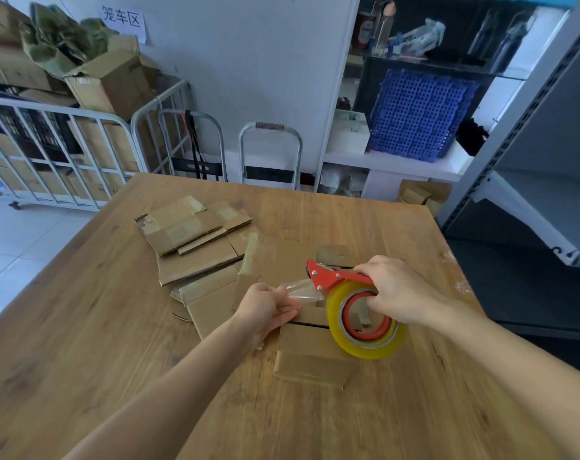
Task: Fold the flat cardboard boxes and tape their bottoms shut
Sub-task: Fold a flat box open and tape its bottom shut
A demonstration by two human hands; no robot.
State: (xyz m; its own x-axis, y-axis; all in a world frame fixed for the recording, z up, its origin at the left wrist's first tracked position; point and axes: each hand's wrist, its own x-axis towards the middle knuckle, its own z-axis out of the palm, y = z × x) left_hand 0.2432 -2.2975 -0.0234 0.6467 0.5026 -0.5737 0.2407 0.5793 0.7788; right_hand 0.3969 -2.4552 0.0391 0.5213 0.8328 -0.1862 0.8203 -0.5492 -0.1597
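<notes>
**Cardboard box under the stretched tape, seam not yet covered**

The wooden table (83,327) carries everything. On its far left sits a pile of flat boxes (195,247): at least three overlapping sheets, though the exact count cannot be told. Near centre lies the one cardboard box (312,346) being worked on, its flaps folded in and a dark seam between them running left to right.

Above it the right hand (398,290) grips the single red tape dispenser (328,277), fingers curled round the handle and into the core of its one yellowish tape roll (365,350). The left hand (265,310) pinches the free end of the clear tape strip (298,290) between thumb and fingers.

The strip spans left to right between the two hands, roughly parallel to the seam and seemingly a little to its far side and above it, not yet stuck down. The left hand is nearer the box's left edge, so the tape end probably anchors there first, with the dispenser drawn right along the seam.
</notes>
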